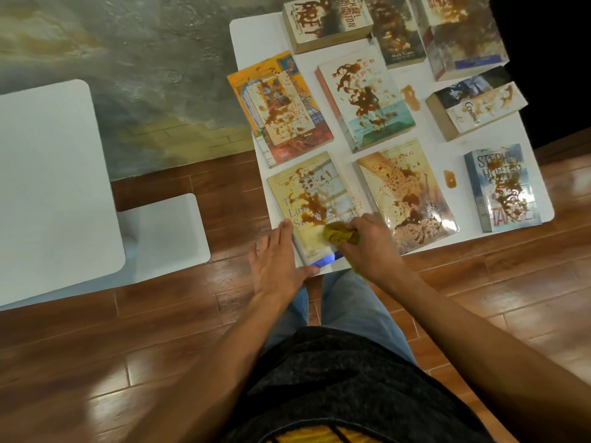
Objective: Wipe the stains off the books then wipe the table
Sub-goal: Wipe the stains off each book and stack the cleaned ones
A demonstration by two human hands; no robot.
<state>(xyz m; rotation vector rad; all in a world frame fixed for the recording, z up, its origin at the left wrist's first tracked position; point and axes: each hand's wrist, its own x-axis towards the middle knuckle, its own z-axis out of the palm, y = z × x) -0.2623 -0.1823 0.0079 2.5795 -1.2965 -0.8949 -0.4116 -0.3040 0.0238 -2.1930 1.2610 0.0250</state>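
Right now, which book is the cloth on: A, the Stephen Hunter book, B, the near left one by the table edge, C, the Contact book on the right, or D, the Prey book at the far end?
B: the right hand presses the yellow cloth onto the near left book, while the left hand steadies its edge.

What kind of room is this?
Probably a café or study room, though I can't be sure: several white tables, a wood-plank floor and a painted wall.

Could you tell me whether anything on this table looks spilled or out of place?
Yes. Brown stains cover every book, with two puddles on the bare table. The orange book overhangs the table's left edge, askew.
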